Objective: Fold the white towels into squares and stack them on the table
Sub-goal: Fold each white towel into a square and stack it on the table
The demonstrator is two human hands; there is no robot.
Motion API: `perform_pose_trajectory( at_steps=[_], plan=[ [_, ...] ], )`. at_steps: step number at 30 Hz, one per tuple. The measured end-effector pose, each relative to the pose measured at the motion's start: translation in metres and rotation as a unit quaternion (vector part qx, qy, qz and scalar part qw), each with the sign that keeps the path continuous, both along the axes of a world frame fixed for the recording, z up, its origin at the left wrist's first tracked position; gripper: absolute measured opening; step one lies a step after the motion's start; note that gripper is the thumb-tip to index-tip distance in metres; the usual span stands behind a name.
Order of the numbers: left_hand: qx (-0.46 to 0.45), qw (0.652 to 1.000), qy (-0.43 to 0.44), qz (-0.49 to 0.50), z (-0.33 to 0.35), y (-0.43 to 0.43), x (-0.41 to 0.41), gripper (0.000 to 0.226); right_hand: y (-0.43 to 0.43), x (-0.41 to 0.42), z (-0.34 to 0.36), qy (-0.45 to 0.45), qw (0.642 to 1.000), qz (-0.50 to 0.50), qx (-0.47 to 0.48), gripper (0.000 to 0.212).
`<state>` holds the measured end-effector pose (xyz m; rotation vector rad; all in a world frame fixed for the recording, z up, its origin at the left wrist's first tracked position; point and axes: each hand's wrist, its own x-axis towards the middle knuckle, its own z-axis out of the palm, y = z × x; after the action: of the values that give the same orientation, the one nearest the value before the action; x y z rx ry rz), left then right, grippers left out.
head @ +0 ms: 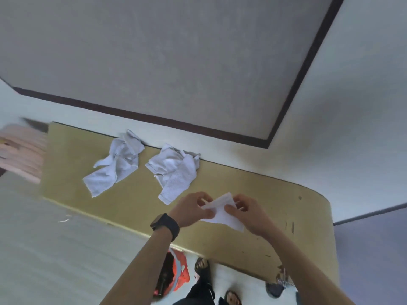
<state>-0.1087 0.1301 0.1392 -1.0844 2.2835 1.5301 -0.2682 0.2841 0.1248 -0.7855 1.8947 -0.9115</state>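
— Forearms came up from the bottom of the frame, and both hands met at centre-right. What did they have?

— A small white towel (220, 213), held just above the yellow table (253, 230). The left hand (191, 209), with a dark watch (165, 225) on its wrist, had thumb and fingers pinched narrow on the cloth's left edge; the right hand (248, 213) was pinched the same way on the right edge. Its top edge stood up between them while a corner hung limp towards the table.

— So how would it handle?

— Light and soft, I'd judge. It sagged wherever nothing held it, so it would not keep a crease unless it was pressed flat. Corners and hems looked like the best places to grip it, so the edges could be matched.

— And the others?

— Two lay crumpled at the table's far edge by the wall: one towel (114, 165) at centre-left of the frame, another towel (174, 172) just right of it and nearer the hands. Both looked thicker and bunched, and would need shaking out by two corners first. I saw no folded stack.
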Motion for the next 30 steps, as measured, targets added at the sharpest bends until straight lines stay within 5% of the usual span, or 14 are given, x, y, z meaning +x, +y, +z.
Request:
perform_pose_trajectory(
  at_steps=[4, 8, 13, 19, 30],
  plan=[
    [-0.014, 0.995, -0.007, 0.100, 0.025, 0.019, 0.079, 0.032, -0.015, 0.033, 0.028, 0.010, 0.996, 0.088, -0.019, 0.008],
    [0.001, 0.956, 0.055, 0.288, 0.036, 0.057, 0.161, 0.057, -0.021, 0.084, 0.033, -0.026, 0.986, 0.165, -0.025, 0.028],
    [-0.012, 0.878, 0.085, 0.470, 0.037, 0.117, 0.248, 0.023, -0.030, 0.175, 0.029, -0.049, 0.968, 0.246, -0.014, 0.041],
    [-0.078, 0.730, 0.123, 0.667, 0.035, 0.172, 0.353, 0.016, -0.041, 0.314, 0.035, -0.009, 0.931, 0.363, -0.045, 0.027],
    [-0.129, 0.581, 0.090, 0.799, 0.031, 0.247, 0.612, 0.024, -0.018, 0.627, 0.044, 0.112, 0.841, 0.508, -0.153, 0.025]
  ],
)
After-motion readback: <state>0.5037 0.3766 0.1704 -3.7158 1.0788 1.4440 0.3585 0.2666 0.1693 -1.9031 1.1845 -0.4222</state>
